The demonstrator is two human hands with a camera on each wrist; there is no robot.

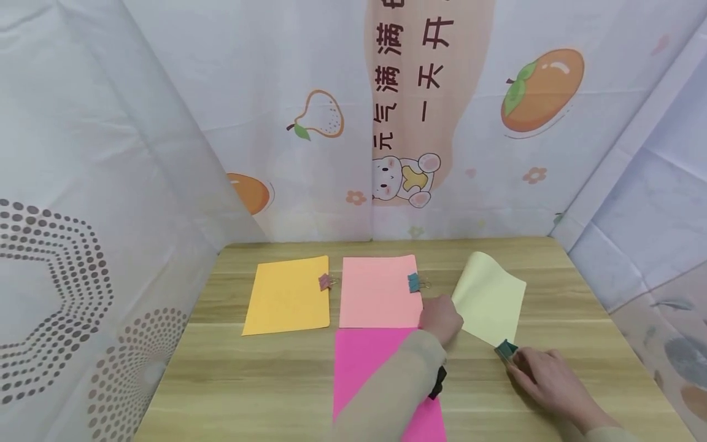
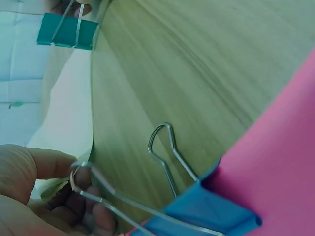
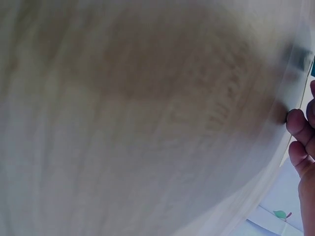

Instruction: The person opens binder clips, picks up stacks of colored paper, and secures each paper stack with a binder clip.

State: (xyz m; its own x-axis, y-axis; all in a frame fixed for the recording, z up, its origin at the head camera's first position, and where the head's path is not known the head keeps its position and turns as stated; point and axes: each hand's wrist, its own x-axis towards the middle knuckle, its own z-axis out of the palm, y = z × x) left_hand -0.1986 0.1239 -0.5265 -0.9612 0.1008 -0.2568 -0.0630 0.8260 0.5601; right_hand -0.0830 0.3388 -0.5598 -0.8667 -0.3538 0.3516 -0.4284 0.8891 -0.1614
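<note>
A pale yellow sheet of paper [image 1: 490, 301] lies on the right of the table with its far left side curling up. At its left edge my left hand [image 1: 442, 320] pinches the paper between thumb and fingers, seen also in the left wrist view. My right hand [image 1: 552, 380] grips a dark teal binder clip [image 1: 506, 350] at the sheet's near corner; in the left wrist view the clip [image 2: 68, 32] stands across the end of the paper. Only the fingers [image 3: 299, 123] of the right hand enter the right wrist view, at its right edge.
A salmon-pink sheet [image 1: 378, 291] bears a blue binder clip [image 1: 413, 282] on its right edge, close by the left hand. Further left lies an orange-yellow sheet [image 1: 289, 298] with a mauve clip [image 1: 324, 282]. A magenta sheet [image 1: 353, 362] runs under the left forearm. Printed curtains surround the wooden table [image 1: 243, 380].
</note>
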